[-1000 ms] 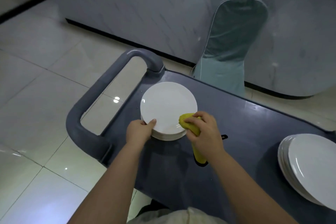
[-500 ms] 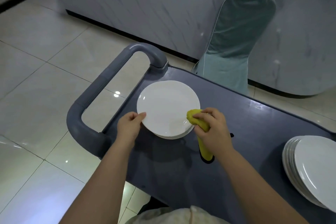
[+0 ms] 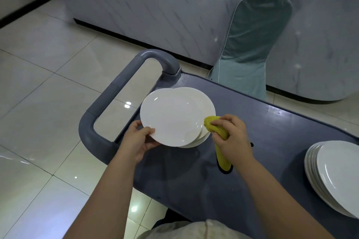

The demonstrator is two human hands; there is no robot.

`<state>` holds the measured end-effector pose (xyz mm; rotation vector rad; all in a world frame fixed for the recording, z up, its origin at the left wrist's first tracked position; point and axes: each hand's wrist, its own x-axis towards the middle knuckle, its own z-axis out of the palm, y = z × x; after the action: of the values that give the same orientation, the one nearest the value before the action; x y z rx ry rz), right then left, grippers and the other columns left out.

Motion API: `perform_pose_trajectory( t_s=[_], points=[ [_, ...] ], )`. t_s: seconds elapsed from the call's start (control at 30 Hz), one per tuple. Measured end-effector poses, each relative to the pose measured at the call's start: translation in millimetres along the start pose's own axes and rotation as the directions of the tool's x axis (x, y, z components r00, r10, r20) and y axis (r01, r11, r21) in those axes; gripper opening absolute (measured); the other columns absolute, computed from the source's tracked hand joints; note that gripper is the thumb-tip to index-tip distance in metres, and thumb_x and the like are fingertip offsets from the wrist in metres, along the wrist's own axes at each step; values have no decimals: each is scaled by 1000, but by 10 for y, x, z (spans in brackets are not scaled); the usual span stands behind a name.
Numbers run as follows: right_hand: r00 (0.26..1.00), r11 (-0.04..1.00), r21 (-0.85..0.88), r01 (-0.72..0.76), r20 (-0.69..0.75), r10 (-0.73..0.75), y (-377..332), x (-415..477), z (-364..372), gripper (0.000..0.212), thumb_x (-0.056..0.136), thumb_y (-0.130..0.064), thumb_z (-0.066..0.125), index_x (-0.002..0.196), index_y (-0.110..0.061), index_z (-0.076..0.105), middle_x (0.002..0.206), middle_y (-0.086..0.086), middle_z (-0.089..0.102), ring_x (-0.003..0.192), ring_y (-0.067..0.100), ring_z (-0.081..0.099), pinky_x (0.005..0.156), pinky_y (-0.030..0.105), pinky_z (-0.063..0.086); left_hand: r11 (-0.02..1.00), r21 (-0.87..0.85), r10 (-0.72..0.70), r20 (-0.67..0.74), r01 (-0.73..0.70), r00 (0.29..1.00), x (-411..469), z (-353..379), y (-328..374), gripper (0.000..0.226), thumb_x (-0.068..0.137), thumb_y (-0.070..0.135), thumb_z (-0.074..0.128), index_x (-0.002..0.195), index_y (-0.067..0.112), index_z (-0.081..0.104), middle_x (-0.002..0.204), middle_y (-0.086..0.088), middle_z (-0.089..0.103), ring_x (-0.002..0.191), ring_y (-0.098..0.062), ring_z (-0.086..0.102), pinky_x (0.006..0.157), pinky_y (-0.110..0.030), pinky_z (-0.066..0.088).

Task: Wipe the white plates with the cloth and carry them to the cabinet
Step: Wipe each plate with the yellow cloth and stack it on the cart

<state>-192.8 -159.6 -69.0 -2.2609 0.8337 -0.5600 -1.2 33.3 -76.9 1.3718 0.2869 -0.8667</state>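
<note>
Wiping is under way at frame centre: the left hand (image 3: 136, 141) pinches the top plate's (image 3: 171, 116) near rim, the plate shifted left off its stack (image 3: 208, 106) on the cart (image 3: 272, 122). The right hand (image 3: 233, 137), fingers curled round the bunched cloth (image 3: 210, 123), presses it to the plate's right edge. The next move probably calls for sweeping the cloth across the plate's face.

Open zone: the bare cart top (image 3: 281, 137) between the left plate stack (image 3: 207, 105) and the right plate stack (image 3: 338, 176), which stand well apart. Just beside the left stack, the right hand (image 3: 233, 137) and the yellow cloth (image 3: 223, 159) it grips take up the passage; the cloth's tail hangs down toward the cart top. The top plate (image 3: 171, 116), gripped at its near rim by the left hand (image 3: 136, 141), overhangs the stack toward the cart handle (image 3: 108, 99) — this loop closes off the left end. A covered chair (image 3: 252, 44) stands close behind the far edge, with a marbled wall panel (image 3: 155, 6) beyond. The tiled floor (image 3: 48, 103) left of the handle is open.
</note>
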Motion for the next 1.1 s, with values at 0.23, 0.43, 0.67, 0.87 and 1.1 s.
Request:
perform_pose_trajectory(
  t_s=[0.23,0.43,0.67,0.87,1.1],
  points=[
    [1000,999,35,-26,-15,26,-48,-75,-45,26,81,-11,72,104,-25,71,112,-17,43,112,6,39,92,23,34,959,259,88,110,-114,990,-298,157,800,24,89,-2,57,108,12,55,104,-11,65,79,-24,68,51,-33,57],
    [1000,999,41,-1,-25,2,-112,-163,-56,26,81,-13,73,104,-26,71,114,-17,43,113,7,39,93,17,30,883,404,172,195,-239,966,-420,378,1115,25,84,0,63,105,13,59,98,-9,69,68,-17,71,50,-29,55],
    [957,976,213,-38,-274,97,-267,-249,-253,33,79,-2,74,98,-29,69,111,-3,53,102,-4,48,90,3,33,994,25,94,308,-107,947,-417,-284,731,52,88,-6,53,129,26,53,125,-7,59,97,-29,69,68,-43,59],
    [960,965,258,36,-277,39,-643,-87,-170,30,79,-6,76,102,-24,69,115,1,51,104,-12,47,90,2,33,998,-53,44,360,-27,932,-447,-167,32,70,77,-18,50,121,36,59,129,-6,55,113,-37,56,66,-46,58],
    [965,965,-11,262,-29,-262,-950,-223,375,38,82,-28,73,118,-20,68,132,2,53,119,24,46,105,38,36,986,-165,71,539,23,840,-430,141,-53,68,69,-9,57,128,27,58,117,-10,67,99,-31,69,64,-43,58]
  ],
)
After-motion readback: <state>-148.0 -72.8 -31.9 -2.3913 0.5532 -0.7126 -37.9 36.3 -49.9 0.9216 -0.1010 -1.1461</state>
